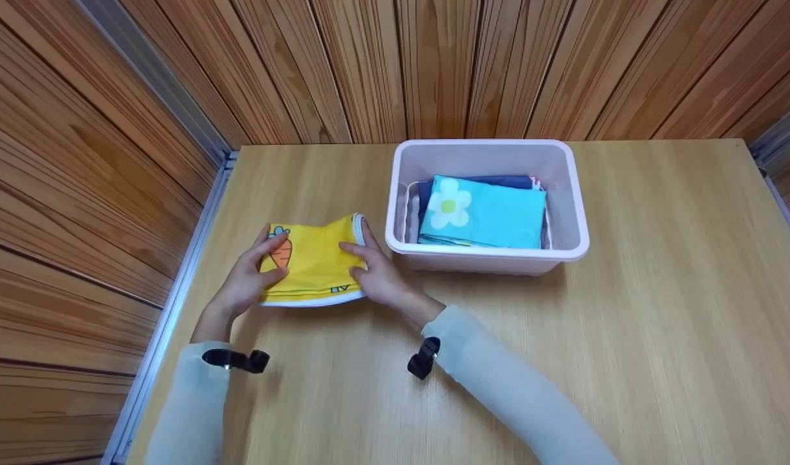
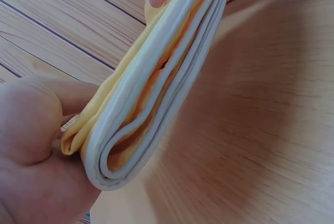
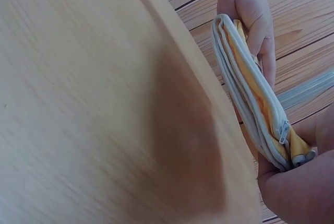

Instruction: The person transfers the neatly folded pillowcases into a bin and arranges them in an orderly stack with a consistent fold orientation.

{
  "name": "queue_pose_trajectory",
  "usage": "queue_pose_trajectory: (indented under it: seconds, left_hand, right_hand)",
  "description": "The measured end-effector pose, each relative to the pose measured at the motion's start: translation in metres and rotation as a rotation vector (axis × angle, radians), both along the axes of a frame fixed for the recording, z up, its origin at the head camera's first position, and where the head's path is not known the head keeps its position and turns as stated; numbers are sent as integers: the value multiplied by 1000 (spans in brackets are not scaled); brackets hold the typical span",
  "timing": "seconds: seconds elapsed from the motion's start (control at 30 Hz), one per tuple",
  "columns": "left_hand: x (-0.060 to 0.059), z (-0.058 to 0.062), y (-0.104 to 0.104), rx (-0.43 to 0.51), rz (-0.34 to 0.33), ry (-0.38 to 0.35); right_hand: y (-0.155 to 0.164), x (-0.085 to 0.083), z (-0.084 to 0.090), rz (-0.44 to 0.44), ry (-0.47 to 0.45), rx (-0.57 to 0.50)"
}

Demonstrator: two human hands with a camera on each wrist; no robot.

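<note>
Both hands hold a folded yellow cushion cover (image 1: 314, 258) with a carrot print and white edging. In the head view my left hand (image 1: 243, 278) grips its left end, thumb on top and the other fingers partly hidden. At the right end, my right hand (image 1: 382, 271) pinches it between thumb and fingers. Stacked folds of the cover (image 2: 151, 88) show from the side in the left wrist view, raised over the table. A small zip pull (image 3: 283, 131) hangs at the edge near my right hand in the right wrist view.
A pale pink plastic bin (image 1: 485, 258) stands right of the hands, near the back wall. Inside lies folded cloth, topped by a turquoise piece (image 1: 498, 213) with a white flower, over dark blue fabric (image 1: 498, 180). Wood-plank walls (image 1: 433, 71) border the table (image 1: 659, 290) at the back and left.
</note>
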State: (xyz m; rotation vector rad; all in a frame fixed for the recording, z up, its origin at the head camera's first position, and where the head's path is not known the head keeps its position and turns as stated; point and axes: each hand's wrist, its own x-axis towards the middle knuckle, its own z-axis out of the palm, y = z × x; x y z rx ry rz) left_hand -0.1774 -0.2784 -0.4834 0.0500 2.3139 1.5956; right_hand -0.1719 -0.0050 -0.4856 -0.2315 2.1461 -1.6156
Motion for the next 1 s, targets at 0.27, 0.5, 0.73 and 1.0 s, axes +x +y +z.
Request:
queue_pose_trajectory:
  seconds: [0.27,0.5,0.73,1.0]
  left_hand:
    - [4,12,-4,21,-5,6]
    - [7,23,-5,-11,-14,24]
    - [6,35,-2,14,-16,31]
    - [2,51,5,22,-15,38]
  right_hand:
    - [-1,2,16,19,-36,-12]
    - [1,3,25,22,-38,-25]
    - [5,3,36,29,5,-57]
    - [12,2,47,8,44,-144]
